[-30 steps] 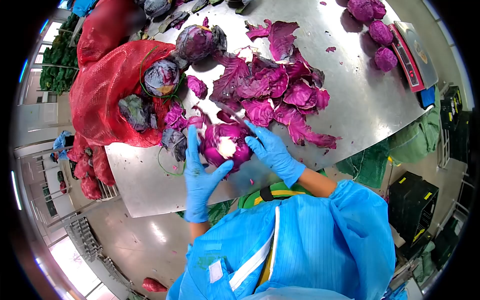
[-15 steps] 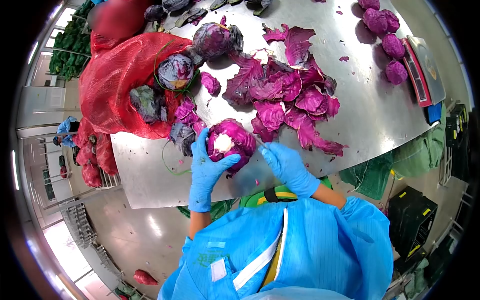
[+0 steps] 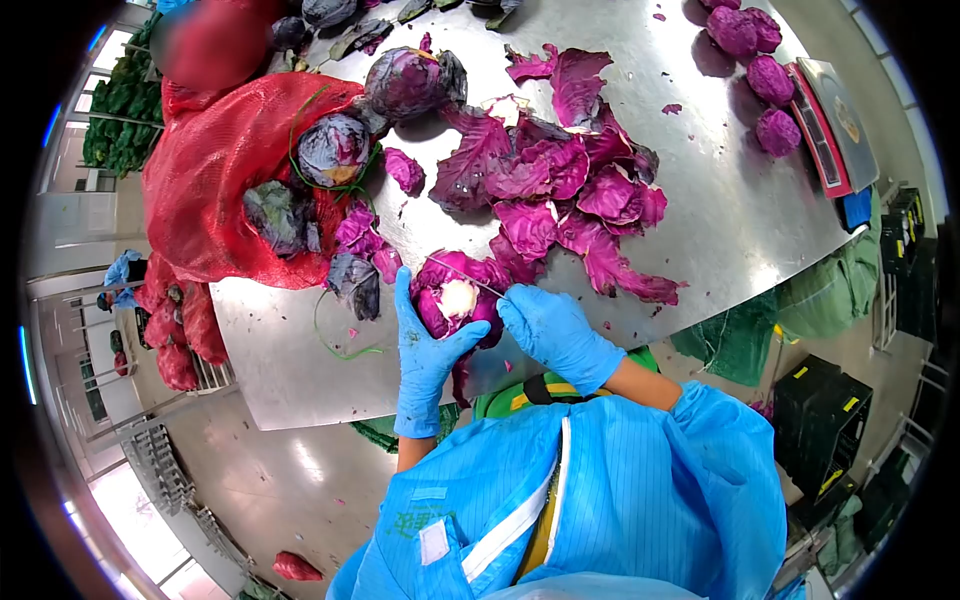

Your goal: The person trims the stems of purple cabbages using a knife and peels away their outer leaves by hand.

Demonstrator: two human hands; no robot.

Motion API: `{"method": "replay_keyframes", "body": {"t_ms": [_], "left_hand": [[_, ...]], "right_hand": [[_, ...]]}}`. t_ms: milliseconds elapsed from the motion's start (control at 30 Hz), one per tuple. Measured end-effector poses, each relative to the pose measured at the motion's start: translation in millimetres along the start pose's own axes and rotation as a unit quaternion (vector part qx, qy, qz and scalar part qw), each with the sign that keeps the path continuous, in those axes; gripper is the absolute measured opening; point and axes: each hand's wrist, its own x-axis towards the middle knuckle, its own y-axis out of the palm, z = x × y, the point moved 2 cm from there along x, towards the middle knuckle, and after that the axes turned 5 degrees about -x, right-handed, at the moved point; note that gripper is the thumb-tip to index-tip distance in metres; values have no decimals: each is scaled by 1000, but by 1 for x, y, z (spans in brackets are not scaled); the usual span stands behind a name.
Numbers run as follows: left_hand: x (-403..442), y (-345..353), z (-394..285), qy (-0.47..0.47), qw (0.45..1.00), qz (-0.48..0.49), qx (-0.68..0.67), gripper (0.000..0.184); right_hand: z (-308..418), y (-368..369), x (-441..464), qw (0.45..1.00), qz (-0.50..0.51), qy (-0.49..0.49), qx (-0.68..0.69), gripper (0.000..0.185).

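A red cabbage (image 3: pixel 428 301) with its pale cut stem end facing up is gripped by my blue-gloved left hand (image 3: pixel 428 350), thumb across the near side. My gloved right hand (image 3: pixel 558 338) is closed round a knife whose handle is hidden in the fist. Its thin blade (image 3: pixel 466 274) lies across the top of the cabbage, beyond the pale stem. A loose purple leaf hangs below the cabbage near the table edge. Just behind lies a heap of peeled cabbage leaves (image 3: pixel 540 170).
A red mesh sack (image 3: pixel 225 185) with untrimmed cabbages (image 3: pixel 335 150) lies at left on the metal table (image 3: pixel 290 370). Several peeled cabbages (image 3: pixel 777 132) stand at the far right beside a scale (image 3: pixel 840 120). Black crates (image 3: pixel 822 425) are on the floor at right.
The knife blade has moved from the cabbage's right side to across its top. My right hand has shifted left, closer to the cabbage. A leaf now hangs lower beneath it.
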Motion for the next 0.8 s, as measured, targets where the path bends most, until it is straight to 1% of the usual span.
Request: {"method": "replay_keyframes", "body": {"t_ms": [33, 133, 167, 267, 367, 467, 567, 767, 800], "left_hand": [[0, 0, 0, 24, 1000, -6, 10, 126], [1, 0, 9, 55, 998, -4, 14, 127], [1, 0, 11, 39, 999, 1, 0, 126], [3, -1, 13, 35, 999, 12, -10, 124], [4, -2, 18, 46, 999, 16, 9, 125], [5, -2, 23, 63, 997, 11, 35, 128], [6, 1, 28, 88, 995, -9, 38, 128], [6, 3, 20, 82, 993, -21, 80, 127], [6, 3, 19, 84, 992, -21, 88, 126]], "right_hand": [[1, 2, 3, 1000, 5, 0, -11, 24], [-5, 10, 8, 1000, 2, -19, -18, 25], [-7, 12, 10, 999, 0, -28, -17, 25], [-11, 13, 12, 998, -4, -52, -32, 26], [-11, 9, 16, 993, 22, -85, -83, 25], [-14, 8, 21, 992, 59, -79, -81, 24], [-8, 5, 29, 990, 93, -45, -94, 22], [-16, 8, 35, 985, 142, -57, -80, 21], [-17, 4, 36, 981, 113, -95, -127, 20]]}}
